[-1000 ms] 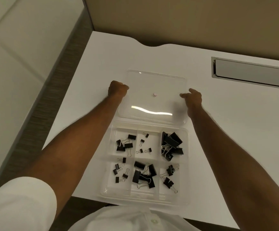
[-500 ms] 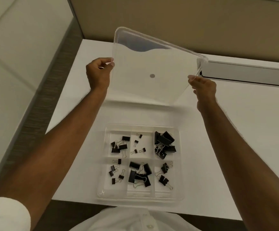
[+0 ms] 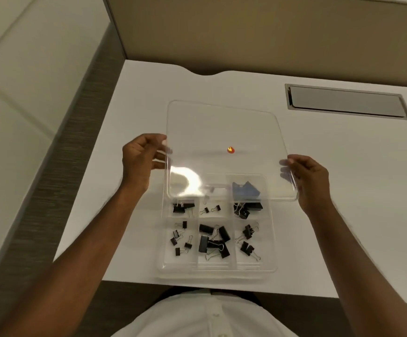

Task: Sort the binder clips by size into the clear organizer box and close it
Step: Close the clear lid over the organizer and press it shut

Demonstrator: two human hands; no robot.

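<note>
Two bare hands hold a clear plastic lid [image 3: 224,132] in the air above a white desk [image 3: 343,190]. The left hand [image 3: 140,161] grips the lid's left edge, thumb on top and fingers curled underneath, pinching the rim. The right hand [image 3: 309,178] grips the right edge in the same way, its fingertips visible through the clear plastic. The lid is held nearly flat, tilted slightly, with a small orange-red sticker [image 3: 230,150] near its middle and a bright patch of glare at its near left corner.

The near edge of the lid overlaps the far row of the clear organizer box [image 3: 217,268], which sits open on the desk just below and toward the near side. The box is divided into six compartments, three across and two deep, and black binder clips [image 3: 213,240] lie in all of them. In the far row, medium clips are on the left, very small ones in the middle, and large ones on the right, partly seen through the lid. In the near row, small clips are on the left, the largest in the middle, and medium ones on the right.

Farther off to the right, a grey rectangular cable hatch [image 3: 345,103] is set into the desk. A tan partition wall [image 3: 270,32] stands along the far edge. The person's white shirt [image 3: 204,317] shows at the near edge of view.
</note>
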